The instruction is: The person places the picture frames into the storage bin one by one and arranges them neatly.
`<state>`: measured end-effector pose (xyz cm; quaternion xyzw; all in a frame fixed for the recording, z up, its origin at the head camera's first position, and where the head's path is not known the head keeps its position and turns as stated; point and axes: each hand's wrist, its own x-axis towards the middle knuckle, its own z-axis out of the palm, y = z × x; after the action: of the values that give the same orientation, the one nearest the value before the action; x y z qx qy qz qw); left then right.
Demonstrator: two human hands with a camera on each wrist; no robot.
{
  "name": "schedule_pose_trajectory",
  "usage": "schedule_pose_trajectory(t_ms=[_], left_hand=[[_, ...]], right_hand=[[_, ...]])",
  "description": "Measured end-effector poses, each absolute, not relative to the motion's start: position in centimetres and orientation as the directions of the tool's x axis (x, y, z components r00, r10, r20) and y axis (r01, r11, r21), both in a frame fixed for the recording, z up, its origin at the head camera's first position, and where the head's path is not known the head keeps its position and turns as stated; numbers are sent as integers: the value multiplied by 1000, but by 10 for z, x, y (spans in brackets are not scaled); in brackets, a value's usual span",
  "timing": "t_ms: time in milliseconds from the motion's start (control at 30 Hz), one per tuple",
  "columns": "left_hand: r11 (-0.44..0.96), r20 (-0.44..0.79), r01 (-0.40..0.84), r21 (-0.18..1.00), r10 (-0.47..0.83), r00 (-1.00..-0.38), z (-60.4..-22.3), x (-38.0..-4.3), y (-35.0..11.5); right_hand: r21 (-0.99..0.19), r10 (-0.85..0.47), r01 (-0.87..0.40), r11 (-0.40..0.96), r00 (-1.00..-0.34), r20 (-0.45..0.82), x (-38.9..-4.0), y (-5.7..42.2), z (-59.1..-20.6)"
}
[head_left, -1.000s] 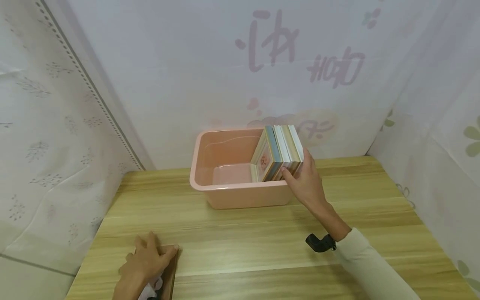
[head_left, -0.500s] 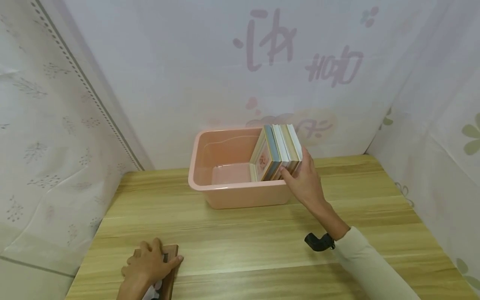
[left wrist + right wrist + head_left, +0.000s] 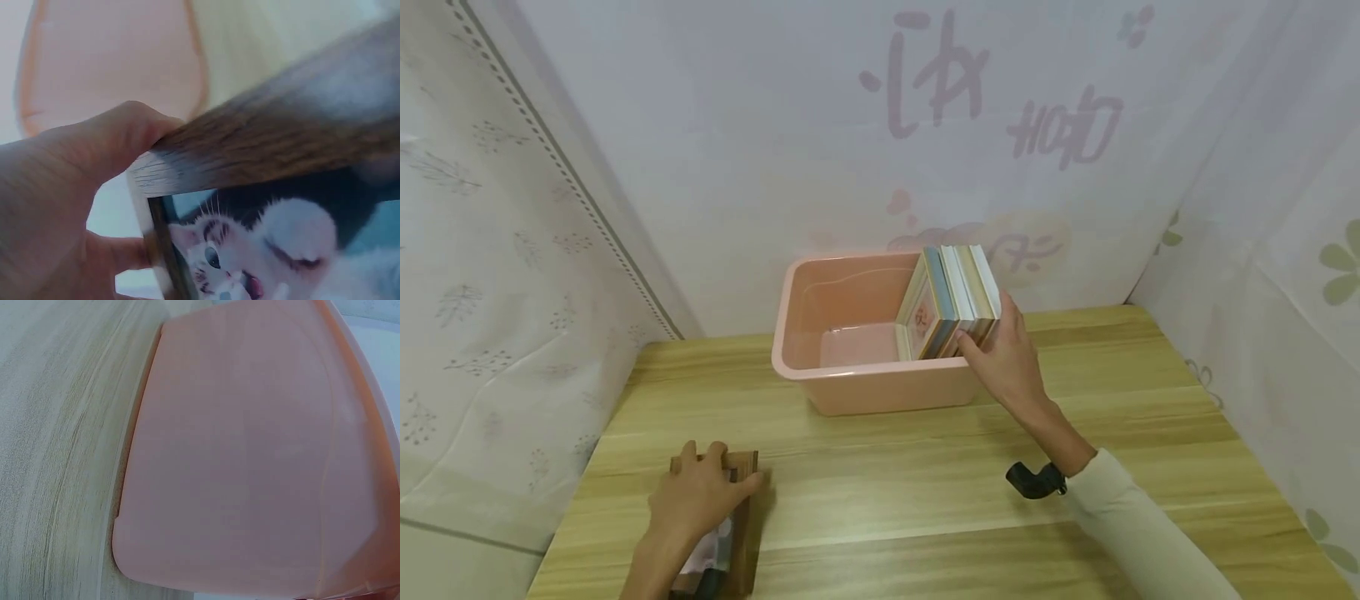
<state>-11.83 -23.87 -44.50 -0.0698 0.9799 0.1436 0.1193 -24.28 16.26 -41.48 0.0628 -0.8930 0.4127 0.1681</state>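
My left hand [image 3: 696, 500] grips a brown wooden picture frame [image 3: 747, 521] at the front left, thumb along its right edge and fingers over its far edge. In the left wrist view, the picture in the frame [image 3: 262, 256] shows a white kitten. My right hand [image 3: 1009, 358] holds the right end of a row of picture frames [image 3: 972, 287] standing on edge, leaning slightly, in a pink plastic bin [image 3: 887, 390]. Blue, white and tan edges show; the leftmost faces left with a floral print. The right wrist view shows only the bin wall [image 3: 231, 456], no fingers.
The bin stands at the back of a wood-grain table [image 3: 880, 492], close to a printed fabric backdrop [image 3: 737, 167]. Its left half shows bare floor inside. Patterned curtains [image 3: 497, 317] flank the table. A black wrist device [image 3: 1036, 481] sits on my right wrist.
My left hand has moved forward with the wooden picture frame, its far edge now farther up in view and the frame tilted up. My right hand stays at the row of picture frames.
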Motion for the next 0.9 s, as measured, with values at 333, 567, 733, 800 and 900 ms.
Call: schedule_pose_trajectory(t_ms=[333,567,733,800,900], left_hand=[[948,-31,-77,309,-70,-997,-394,-138,-234],[957,220,7,290,-60,-974,-360,-153,-221],[957,297,44,286,-45,-954,-340,-160,-208],[956,323,69,283,-27,-946,-332,-163,-200],[950,359,113,292,1,-933,-320,-169,-190]], right_hand=[[-710,5,-252,657,-941,339,-244,161,-416],[-708,8,-254,659,-939,345,-244,159,-417],[-702,5,-244,669,-943,333,-244,159,-417],[-700,8,-239,673,-944,330,-244,161,-416],[-697,12,-237,676,-943,333,-243,163,-417]])
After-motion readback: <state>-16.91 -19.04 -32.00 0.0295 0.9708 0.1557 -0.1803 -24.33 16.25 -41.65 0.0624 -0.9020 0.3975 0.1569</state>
